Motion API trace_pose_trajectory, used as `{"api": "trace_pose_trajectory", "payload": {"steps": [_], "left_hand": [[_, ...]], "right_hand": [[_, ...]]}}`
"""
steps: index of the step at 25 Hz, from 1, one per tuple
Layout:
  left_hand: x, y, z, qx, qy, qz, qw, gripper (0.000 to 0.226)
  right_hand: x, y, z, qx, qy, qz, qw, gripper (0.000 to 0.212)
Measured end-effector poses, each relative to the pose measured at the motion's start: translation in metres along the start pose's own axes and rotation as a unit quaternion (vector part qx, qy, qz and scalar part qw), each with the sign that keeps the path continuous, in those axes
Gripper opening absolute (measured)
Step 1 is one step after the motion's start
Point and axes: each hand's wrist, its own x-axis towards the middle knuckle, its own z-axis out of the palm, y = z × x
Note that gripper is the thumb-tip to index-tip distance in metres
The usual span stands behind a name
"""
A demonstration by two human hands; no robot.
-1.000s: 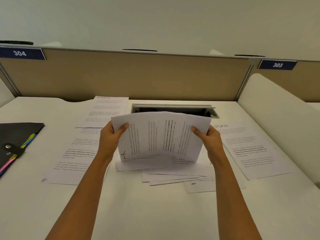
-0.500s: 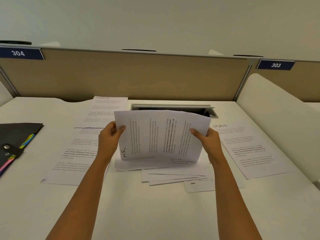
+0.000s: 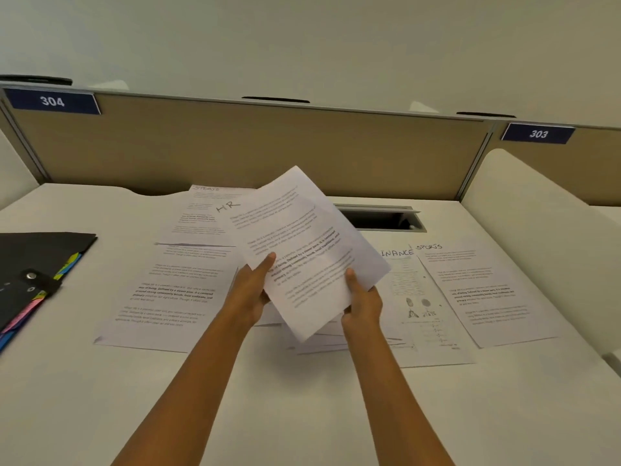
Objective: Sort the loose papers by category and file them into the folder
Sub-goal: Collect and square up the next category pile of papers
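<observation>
Currently the HR sheet is off the desk, held by both hands above the middle of the work area. It is turned at a slant, with the handwritten "HR" heading at its upper left corner and the printed side facing the camera. The left hand pinches the sheet's near-left edge, thumb on top; the fingers beneath are hidden. The right hand pinches the near-right edge the same way, thumb pressed on the print, fingers under the paper. Below the hands lies a loose pile of overlapping sheets. Just right of it is the FINANCE sheet, flat, its right side lying under the right SPORTS sheet. Left of the hands lies the left sheet, heading not legible; behind it is the far SPORTS sheet, partly hidden by the held paper. The black folder lies at the desk's left edge, well apart from the hands, coloured tabs showing along its side. A cable slot sits at the desk's rear, before the tan partition.
</observation>
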Motion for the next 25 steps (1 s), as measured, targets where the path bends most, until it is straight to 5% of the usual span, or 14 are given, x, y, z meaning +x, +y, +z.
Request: {"api": "trace_pose_trajectory", "payload": {"steps": [5,8,12,19,25], "left_hand": [[-0.005,0.028,-0.03,0.05,0.031,0.09,0.994,0.039],[-0.013,0.061,-0.051,0.148,0.006,0.161,0.976,0.032],[-0.021,0.082,-0.076,0.189,-0.019,0.222,0.956,0.029],[-0.018,0.087,-0.114,0.247,0.003,0.179,0.952,0.011],[-0.005,0.128,-0.165,0.263,0.028,0.118,0.957,0.026]], "right_hand": [[-0.012,-0.003,0.011,-0.098,-0.138,-0.059,0.984,0.045],[-0.014,-0.021,0.024,-0.249,-0.218,-0.131,0.935,0.031],[-0.027,-0.017,0.058,-0.314,-0.253,-0.171,0.899,0.019],[-0.045,0.022,0.085,-0.355,-0.231,-0.168,0.89,0.015],[-0.066,0.052,0.127,-0.363,-0.238,-0.122,0.893,0.027]]}}
